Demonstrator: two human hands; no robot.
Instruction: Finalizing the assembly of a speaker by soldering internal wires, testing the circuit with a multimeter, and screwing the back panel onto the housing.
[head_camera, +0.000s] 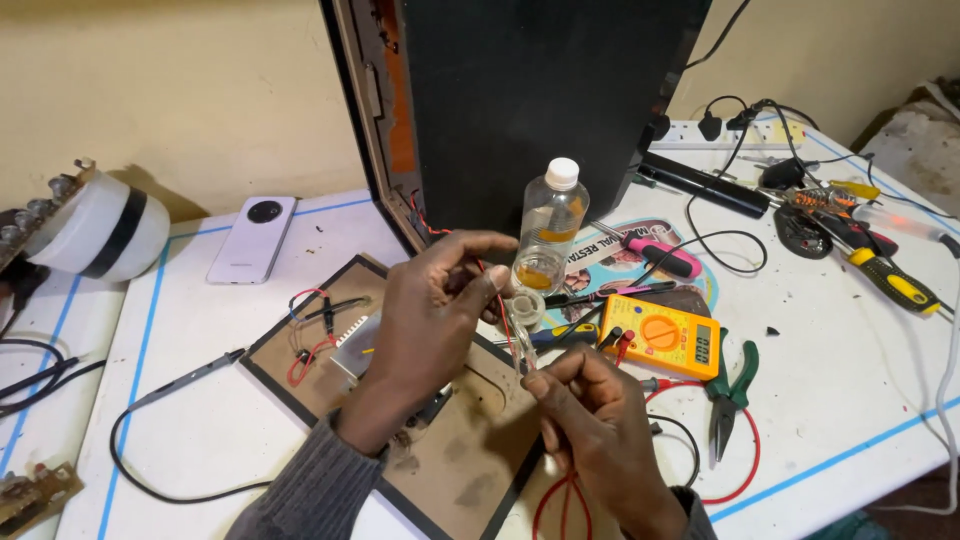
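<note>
— Tabletop (250, 420) first: what is it looking like?

— White, with blue lines running near its edges, standing against a cream wall (180, 90). A tall black panel (540, 100) is leaning at the far edge, and a flat brown board (460, 460) is lying at the near edge under both hands.

— What are the hands doing?

— The left hand (430, 330) is pinching a thin red wire (500, 310) between closed fingertips. The right hand (595, 420) is closing on the same wire lower down, just above the brown board.

— And around them?

— A clear plastic bottle (548, 235) with a white cap is standing just beyond the hands. A yellow multimeter (660, 337) and green-handled pliers (735, 385) are lying toward the right edge. A white phone (253, 238) is resting near the far left corner, and a white power strip (720, 133) is sitting at the far right corner.
</note>
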